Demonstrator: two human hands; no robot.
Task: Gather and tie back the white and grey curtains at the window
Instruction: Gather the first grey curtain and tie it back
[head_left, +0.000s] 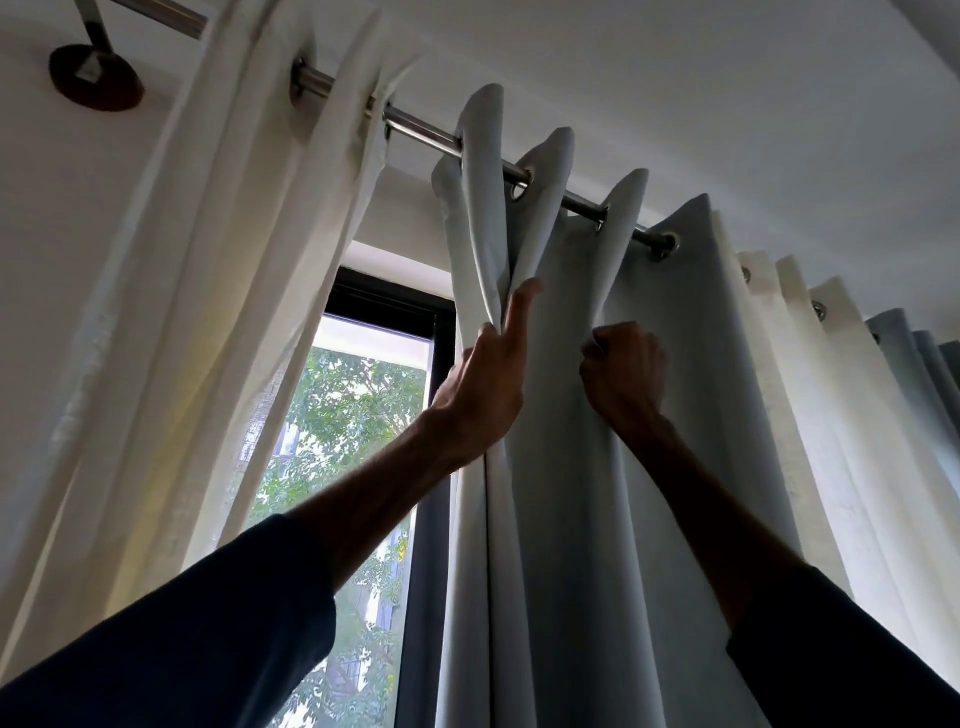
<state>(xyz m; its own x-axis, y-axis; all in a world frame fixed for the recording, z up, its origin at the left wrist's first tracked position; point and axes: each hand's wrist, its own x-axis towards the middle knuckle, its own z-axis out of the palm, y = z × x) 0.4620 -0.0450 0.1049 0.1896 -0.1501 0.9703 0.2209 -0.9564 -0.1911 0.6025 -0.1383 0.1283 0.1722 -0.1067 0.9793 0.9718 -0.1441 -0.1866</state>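
Your left hand (483, 379) pinches the edge folds of the grey curtain (566, 493), which hangs from the rod (423, 130). Your right hand (623, 369) seems clenched around a pleat. Slide the pleats together evenly, without yanking downward.

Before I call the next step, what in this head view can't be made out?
Head view, the only one:
- Fingers of the left hand: hidden behind the fold of the grey curtain that it holds.
- Grip of the right hand: its back faces the camera and covers the fingers.
- Curtain hems and any tie-back: cut off by the bottom edge.
- Right part of the rod: hidden behind the curtain tops.
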